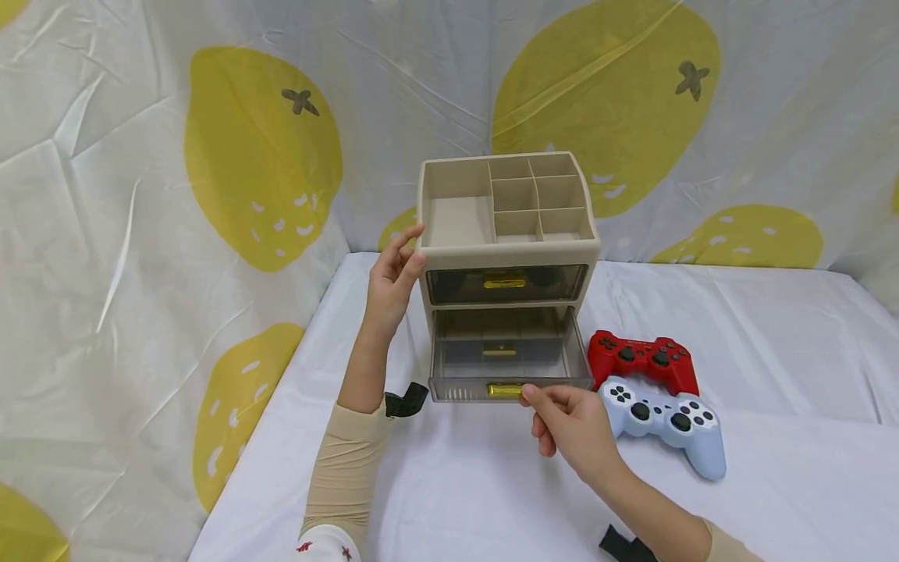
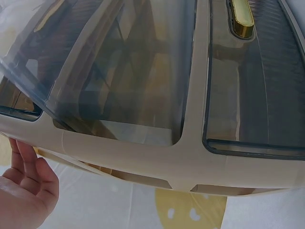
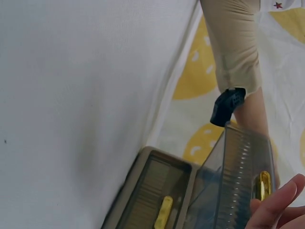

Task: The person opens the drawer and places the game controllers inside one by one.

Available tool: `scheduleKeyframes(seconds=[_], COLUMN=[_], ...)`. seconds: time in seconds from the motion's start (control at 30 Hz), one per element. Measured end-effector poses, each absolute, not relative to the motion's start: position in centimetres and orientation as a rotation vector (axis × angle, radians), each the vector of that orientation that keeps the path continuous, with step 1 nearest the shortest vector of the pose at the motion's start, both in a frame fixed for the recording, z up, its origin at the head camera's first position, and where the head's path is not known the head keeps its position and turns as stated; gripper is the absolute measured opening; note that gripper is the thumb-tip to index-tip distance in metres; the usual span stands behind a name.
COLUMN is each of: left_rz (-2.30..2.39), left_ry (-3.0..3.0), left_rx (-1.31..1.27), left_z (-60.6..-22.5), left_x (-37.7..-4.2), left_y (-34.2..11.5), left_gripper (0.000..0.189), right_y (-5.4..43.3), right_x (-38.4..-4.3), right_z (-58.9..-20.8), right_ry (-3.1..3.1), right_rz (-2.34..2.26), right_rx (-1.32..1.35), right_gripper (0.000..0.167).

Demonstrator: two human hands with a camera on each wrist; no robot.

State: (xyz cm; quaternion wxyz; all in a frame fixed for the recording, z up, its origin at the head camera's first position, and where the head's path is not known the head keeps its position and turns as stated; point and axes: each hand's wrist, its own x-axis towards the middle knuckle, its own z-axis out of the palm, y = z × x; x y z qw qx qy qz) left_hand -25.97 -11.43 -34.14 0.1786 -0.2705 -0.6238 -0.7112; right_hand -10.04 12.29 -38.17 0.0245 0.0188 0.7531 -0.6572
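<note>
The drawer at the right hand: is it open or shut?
Open: the drawer juts out from the organizer, its inside visible from above.

Head view: the red controller's (image 1: 643, 353) lower edge is hidden behind the blue controller (image 1: 660, 422), itself partly covered by the right hand (image 1: 576, 429). Marking on the red controller: too small to read. Left wrist view: left hand (image 2: 29, 190) cut off by the frame; fingertips obscured by the organizer (image 2: 190, 160). Right wrist view: organizer and right hand cropped.
</note>
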Motion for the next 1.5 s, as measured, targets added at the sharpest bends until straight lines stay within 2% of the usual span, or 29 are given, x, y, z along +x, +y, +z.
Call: scheduleKeyframes(seconds=[0.13,0.33,0.53,1.2,1.37,1.5], left_rz=[-2.015,-1.998,-1.986,-2.002,-2.01,-2.024], left_ry=[-1.755,-1.77,-1.785,-1.767,-1.763,-1.751], left_rx=[-0.765,-0.744,-0.726,-0.748,-0.755,-0.772], left_z=[-34.2,-34.2,-34.1,-34.2,-34.1,-34.1], left_x=[-26.0,-26.1,-26.2,-26.0,-26.0,-25.9], left_y=[-11.4,-11.5,-11.5,-11.4,-11.4,-11.4], left_gripper=[0.064,0.076,0.079,0.076,0.076,0.071], right_y=[12.3,12.4,12.4,12.9,14.2,16.2], right_x=[-9.7,-9.2,-9.1,-8.7,-8.4,-8.4], right_z=[-38.3,-38.6,-38.9,-39.0,-39.1,-39.1], right_ry=[2.327,2.304,2.307,2.332,2.357,2.423], right_rz=[-2.028,-2.026,-2.03,-1.956,-1.88,-1.742], right_rx=[0.052,0.066,0.066,0.12,0.138,0.046], right_gripper=[0.028,0.03,0.03,0.03,0.028,0.024])
